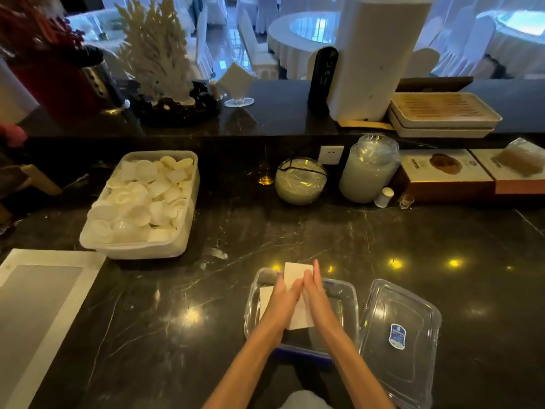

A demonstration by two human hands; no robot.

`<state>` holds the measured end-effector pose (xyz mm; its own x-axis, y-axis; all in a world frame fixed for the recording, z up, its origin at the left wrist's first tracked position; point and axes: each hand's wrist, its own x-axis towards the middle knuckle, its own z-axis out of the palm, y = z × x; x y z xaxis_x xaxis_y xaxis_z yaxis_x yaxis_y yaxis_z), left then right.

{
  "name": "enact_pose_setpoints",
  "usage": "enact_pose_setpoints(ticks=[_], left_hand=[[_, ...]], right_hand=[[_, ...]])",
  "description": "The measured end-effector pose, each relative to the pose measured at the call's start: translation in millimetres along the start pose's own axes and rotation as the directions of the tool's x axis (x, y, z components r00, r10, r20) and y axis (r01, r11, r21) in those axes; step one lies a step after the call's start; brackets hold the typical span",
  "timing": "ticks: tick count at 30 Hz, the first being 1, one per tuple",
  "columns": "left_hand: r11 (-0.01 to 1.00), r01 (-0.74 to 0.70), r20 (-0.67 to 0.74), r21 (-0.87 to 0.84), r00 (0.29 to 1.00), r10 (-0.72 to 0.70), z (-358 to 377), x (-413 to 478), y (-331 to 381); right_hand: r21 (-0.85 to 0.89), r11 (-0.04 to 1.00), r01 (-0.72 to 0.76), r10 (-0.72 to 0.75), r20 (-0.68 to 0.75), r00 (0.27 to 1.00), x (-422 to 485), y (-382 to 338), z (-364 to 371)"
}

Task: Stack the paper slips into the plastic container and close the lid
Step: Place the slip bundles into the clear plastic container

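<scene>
a stack of paper slips (298,293) is pressed between the left hand (282,302) and right hand (320,299), fingers straight and flat against its sides, to square it over the plastic container (348,302) near the bench's front edge. the lid (398,338) is left beside it, keeping the opening free.

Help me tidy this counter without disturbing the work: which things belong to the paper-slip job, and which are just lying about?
Part of the job:
- paper slips, pressed between left hand and right hand
- clear container
- its lid, lying off to the right

Lying about:
- tub of white caps
- two glass jars
- boxes
- stacked trays
</scene>
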<state>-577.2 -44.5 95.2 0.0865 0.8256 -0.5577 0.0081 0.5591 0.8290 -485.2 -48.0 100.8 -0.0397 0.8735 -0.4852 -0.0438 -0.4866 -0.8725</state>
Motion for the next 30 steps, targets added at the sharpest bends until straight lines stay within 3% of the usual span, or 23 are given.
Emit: enact_pose_setpoints(ticks=[3,5,6,8,12,16,20,23,26,27,30], left_hand=[[0.964,-0.006,-0.093,-0.266,0.995,-0.019,7.1,1.1,-14.6],[0.819,-0.030,-0.168,-0.573,0.982,-0.081,10.5,1.5,-19.1],[0.754,-0.042,-0.195,-0.656,0.974,-0.115,15.7,2.6,-20.2],[0.725,-0.036,-0.221,-0.688,0.962,-0.161,31.8,1.7,-20.6],[0.792,-0.014,-0.177,-0.610,0.977,-0.120,45.8,-1.1,-19.6],[0.895,0.089,-0.122,-0.437,0.980,-0.157,51.8,-10.1,-21.1],[0.917,0.163,-0.221,-0.365,0.941,-0.255,56.0,-9.6,-20.2],[0.952,0.262,-0.224,-0.156,0.930,-0.292,47.4,-7.9,-16.2],[0.987,0.160,-0.095,0.021,0.983,-0.157,24.3,-4.9,-25.3],[0.995,0.088,-0.113,0.057,0.990,-0.081,12.5,-2.2,-30.1],[0.974,0.006,-0.360,0.227,0.930,0.078,-22.6,11.3,-40.6]], right_hand=[[0.086,0.994,-0.062,0.052,0.107,0.993,-2.5,7.5,-19.9],[0.072,0.993,-0.090,0.079,0.146,0.986,-5.9,12.3,-35.6],[0.065,0.993,-0.100,0.091,0.136,0.986,-6.9,17.8,-41.8],[0.170,0.975,-0.143,0.124,0.116,0.986,-9.1,30.3,-51.6],[0.511,0.848,-0.138,0.154,0.011,0.988,-1.7,30.6,-73.5],[0.577,0.811,-0.100,0.199,-0.110,0.974,14.7,20.1,-83.8],[0.485,0.853,-0.191,0.229,-0.021,0.973,22.2,19.2,-77.8],[0.325,0.920,-0.221,0.237,-0.012,0.971,25.9,21.6,-74.4],[0.230,0.945,-0.232,0.243,-0.019,0.970,29.6,25.4,-80.9],[0.187,0.951,-0.247,0.252,-0.006,0.968,30.6,27.5,-83.9],[-0.025,0.951,-0.308,0.308,0.008,0.951,35.0,36.4,-84.0]])
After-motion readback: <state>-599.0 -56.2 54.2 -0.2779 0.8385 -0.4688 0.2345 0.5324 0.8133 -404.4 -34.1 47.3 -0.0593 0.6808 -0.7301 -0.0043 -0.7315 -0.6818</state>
